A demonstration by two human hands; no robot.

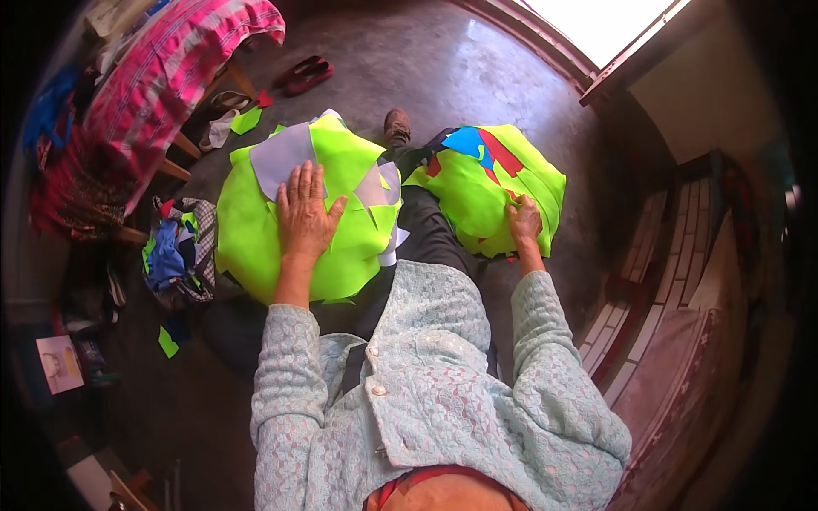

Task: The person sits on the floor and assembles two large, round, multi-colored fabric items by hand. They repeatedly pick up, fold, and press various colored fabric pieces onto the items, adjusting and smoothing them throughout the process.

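Observation:
My left hand (pixel 307 217) lies flat with fingers spread on a big pile of neon yellow-green fabric pieces (pixel 247 221). Its fingertips reach a grey fabric piece (pixel 277 162) on top of the pile. On the right, a second neon yellow-green fabric pile (pixel 477 209) rests by my leg, with blue (pixel 464 143) and red (pixel 503 153) pieces showing at its upper side. My right hand (pixel 526 221) is closed at the near right part of that pile, its curled fingers pinching the neon fabric. Its fingertips are partly hidden.
A patterned bag of mixed scraps (pixel 175 251) stands left of the large pile. Beyond it, a pink checked cloth (pixel 162 94) covers furniture. Dark red shoes (pixel 305 75) lie on the grey floor (pixel 426 51). Bricks or tiles (pixel 652 315) line the right side, near a bright doorway (pixel 605 21).

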